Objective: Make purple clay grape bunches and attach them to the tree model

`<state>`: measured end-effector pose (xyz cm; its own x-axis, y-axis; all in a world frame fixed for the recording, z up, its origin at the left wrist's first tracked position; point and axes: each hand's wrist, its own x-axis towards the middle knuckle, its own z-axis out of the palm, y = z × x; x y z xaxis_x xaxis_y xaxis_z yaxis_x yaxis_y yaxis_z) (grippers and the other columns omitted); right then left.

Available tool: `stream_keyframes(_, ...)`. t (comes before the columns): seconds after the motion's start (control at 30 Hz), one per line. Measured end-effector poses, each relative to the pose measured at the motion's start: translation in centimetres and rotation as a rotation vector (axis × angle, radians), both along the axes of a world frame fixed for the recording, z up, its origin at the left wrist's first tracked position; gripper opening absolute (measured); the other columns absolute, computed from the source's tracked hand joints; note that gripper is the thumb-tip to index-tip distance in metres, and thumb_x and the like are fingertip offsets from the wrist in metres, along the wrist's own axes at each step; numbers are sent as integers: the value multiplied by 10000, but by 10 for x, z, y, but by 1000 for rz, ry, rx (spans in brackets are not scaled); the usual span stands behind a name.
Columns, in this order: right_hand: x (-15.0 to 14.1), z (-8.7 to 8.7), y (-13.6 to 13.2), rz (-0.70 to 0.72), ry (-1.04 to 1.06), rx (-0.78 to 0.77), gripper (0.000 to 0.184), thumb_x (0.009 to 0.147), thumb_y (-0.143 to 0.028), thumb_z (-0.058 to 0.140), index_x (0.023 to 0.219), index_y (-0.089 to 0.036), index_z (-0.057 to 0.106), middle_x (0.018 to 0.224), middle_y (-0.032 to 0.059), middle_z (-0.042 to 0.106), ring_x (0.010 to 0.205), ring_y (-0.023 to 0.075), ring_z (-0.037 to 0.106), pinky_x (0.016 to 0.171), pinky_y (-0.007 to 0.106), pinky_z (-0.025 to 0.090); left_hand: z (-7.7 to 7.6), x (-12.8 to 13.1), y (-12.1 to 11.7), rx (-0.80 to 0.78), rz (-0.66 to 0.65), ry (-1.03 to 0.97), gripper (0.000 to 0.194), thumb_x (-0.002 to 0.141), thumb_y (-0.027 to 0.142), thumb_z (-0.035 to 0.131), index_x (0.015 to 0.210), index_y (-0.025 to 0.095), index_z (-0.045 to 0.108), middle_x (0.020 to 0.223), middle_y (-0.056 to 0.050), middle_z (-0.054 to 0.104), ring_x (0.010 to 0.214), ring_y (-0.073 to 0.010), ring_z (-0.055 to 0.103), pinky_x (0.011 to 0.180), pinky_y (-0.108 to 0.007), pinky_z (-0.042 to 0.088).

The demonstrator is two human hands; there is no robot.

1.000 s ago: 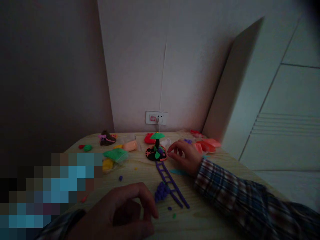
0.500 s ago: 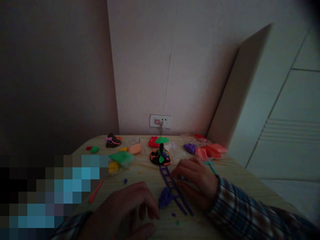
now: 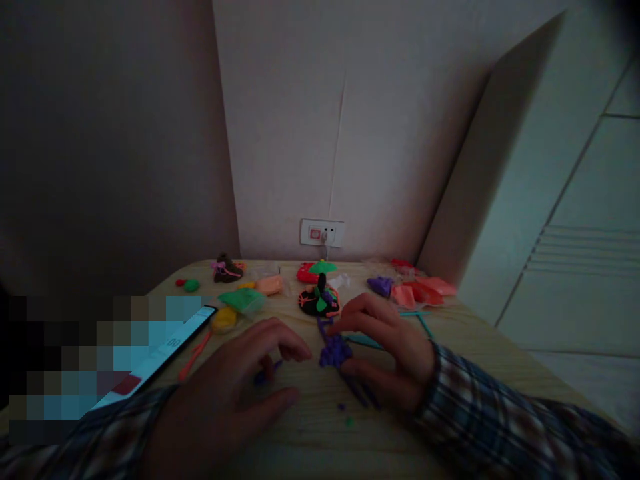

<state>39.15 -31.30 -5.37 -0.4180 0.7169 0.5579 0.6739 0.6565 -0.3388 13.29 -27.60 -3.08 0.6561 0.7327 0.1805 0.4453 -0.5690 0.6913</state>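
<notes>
Purple cluster [image 3: 335, 352], at right hand [image 3: 339, 347], between thumb and fingers, grip unclear, left hand [image 3: 240, 383] open nearby

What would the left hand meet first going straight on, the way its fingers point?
Probably the purple cluster, just past the left hand's fingertips and at the right hand's. Depth is unclear from this one view, so it could pass over it.
</notes>
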Motion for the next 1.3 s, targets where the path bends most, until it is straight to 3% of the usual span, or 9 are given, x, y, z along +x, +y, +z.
stream_keyframes(0.2,8,-2,3,12,42,26,278,973,-184,600,1246,-190,650,1092,82,675,924,197,646,850,342,536,-8,-4,2,86,6,-35,219,811,365,601,977,278,714,987,4,717,811,-209,620,756,-306,511)
stream_keyframes(0.4,-9,-18,-2,15,44,-4,409,894,-79,574,1260,-244,651,1158,61,706,1082,227,667,936,386,498,-29,-12,3,189,-38,-172,294,845,221,669,1085,390,687,1099,96,716,1017,-182,650,861,-239,504)
stream_keyframes(0.53,-14,-16,-5,14,49,-16,391,926,-87,515,1262,-236,647,1151,69,709,1105,224,669,942,375,512,-30,-13,4,181,-59,-204,333,848,220,700,1118,415,696,1138,81,719,1049,-210,651,898,-273,514)
stream_keyframes(0.67,-18,-15,-10,32,53,-9,460,916,-56,516,1299,-284,630,1173,45,711,1110,203,677,933,317,554,-20,-9,1,2,-166,-184,301,824,270,789,1077,419,724,1187,78,737,1151,-247,641,1011,-313,497)
stream_keyframes(0.77,-21,-17,-14,66,54,8,520,908,-30,531,1339,-310,608,1187,38,713,1071,180,698,930,264,580,-13,-5,-5,-76,-183,-341,99,860,353,742,950,392,742,1101,72,741,1078,-238,651,997,-306,485)
stream_keyframes(0.8,-21,-18,-15,86,43,14,554,899,-14,534,1362,-314,597,1187,37,715,1064,171,705,932,244,584,-11,-4,-7,-148,-225,-225,98,838,326,753,926,371,754,1100,58,745,1089,-242,650,997,-308,484)
stream_keyframes(1.03,-12,-30,-15,127,-77,51,857,802,16,593,1560,-329,392,1388,68,675,1167,192,732,995,221,601,21,-19,-11,-81,-128,-167,146,893,280,658,962,313,783,988,51,780,934,-185,684,944,-291,486)
stream_keyframes(1.2,-9,-34,-6,-28,100,146,498,921,-116,512,1369,-322,581,1194,80,745,987,238,779,909,323,667,65,-73,30,136,80,-7,270,947,421,597,1109,296,773,1174,16,769,960,-201,711,925,-317,538)
stream_keyframes(1.3,-12,-33,1,11,139,207,289,982,-216,498,1195,-323,661,989,60,766,825,224,778,803,295,684,73,-108,79,159,168,18,313,972,424,584,1159,216,724,1168,-40,761,1116,-248,690,1010,-375,533)
